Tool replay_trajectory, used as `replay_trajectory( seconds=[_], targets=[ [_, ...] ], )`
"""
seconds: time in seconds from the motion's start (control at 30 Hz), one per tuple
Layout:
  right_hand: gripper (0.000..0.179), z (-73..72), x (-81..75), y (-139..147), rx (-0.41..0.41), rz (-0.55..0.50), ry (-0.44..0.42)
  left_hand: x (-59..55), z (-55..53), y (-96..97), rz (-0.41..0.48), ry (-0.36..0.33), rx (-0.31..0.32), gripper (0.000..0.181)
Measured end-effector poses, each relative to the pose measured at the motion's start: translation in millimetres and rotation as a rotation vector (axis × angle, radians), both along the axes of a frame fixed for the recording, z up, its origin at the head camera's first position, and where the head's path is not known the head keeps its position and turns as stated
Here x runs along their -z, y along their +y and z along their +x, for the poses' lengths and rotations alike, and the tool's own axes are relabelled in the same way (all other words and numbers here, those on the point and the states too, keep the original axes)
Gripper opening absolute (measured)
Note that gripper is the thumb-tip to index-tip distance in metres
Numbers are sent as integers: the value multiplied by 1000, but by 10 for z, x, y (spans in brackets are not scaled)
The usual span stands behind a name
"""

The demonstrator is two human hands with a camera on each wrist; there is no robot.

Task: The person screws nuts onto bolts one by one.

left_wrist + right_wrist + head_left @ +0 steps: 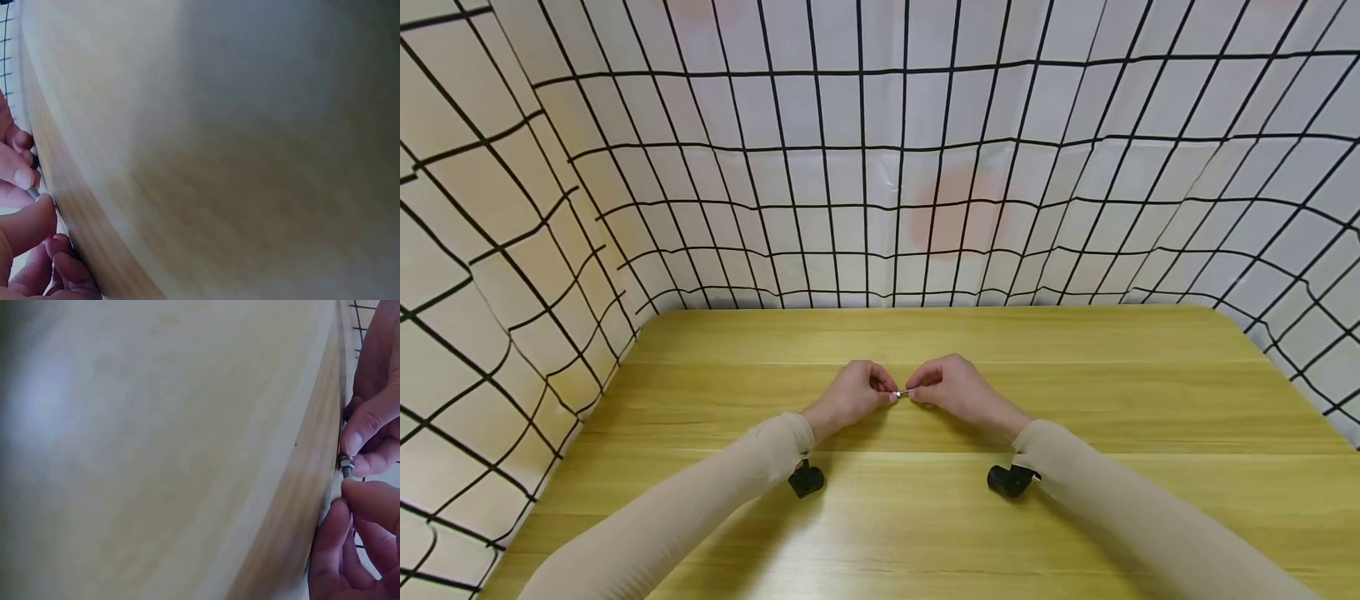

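Note:
A small metal bolt [347, 474] with a threaded shank spans the gap between my two hands, just above the table. My left hand [855, 393] pinches the end that bears a shiny nut [346, 462], with thumb and fingertips. From the other side my right hand [953, 387] pinches the shank between thumb and forefinger. The fingertips of both hands almost meet. In the left wrist view the thumb [37, 219] of my left hand covers most of the metal. The bolt's far end is hidden in my right fingers.
Beneath both hands lies a wood-grain table [895, 517]. A white sheet with a black grid net [880, 175] stands behind it and along both sides. Black wrist cameras [807, 479] hang under the beige sleeves [700, 492].

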State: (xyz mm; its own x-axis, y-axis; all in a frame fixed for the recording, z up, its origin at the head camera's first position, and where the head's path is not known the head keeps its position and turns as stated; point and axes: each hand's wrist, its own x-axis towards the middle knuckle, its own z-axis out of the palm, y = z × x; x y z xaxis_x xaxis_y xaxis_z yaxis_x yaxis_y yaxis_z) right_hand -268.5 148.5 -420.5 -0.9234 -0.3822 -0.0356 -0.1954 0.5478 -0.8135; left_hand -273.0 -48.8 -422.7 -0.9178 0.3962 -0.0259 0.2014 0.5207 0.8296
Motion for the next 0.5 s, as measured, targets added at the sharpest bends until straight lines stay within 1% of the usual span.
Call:
replay_trajectory(
  seconds=[0.13, 0.33, 0.5],
  targets=[
    [6, -12, 13, 16, 7, 23, -2, 12, -11, -7, 10, -1, 3, 4],
    [8, -35, 13, 47, 2, -11, -58, 31, -24, -17, 28, -1, 16, 4],
    [7, -35, -10, 29, -1, 4, -60, 16, -15, -28, 42, -14, 8, 5]
  ],
)
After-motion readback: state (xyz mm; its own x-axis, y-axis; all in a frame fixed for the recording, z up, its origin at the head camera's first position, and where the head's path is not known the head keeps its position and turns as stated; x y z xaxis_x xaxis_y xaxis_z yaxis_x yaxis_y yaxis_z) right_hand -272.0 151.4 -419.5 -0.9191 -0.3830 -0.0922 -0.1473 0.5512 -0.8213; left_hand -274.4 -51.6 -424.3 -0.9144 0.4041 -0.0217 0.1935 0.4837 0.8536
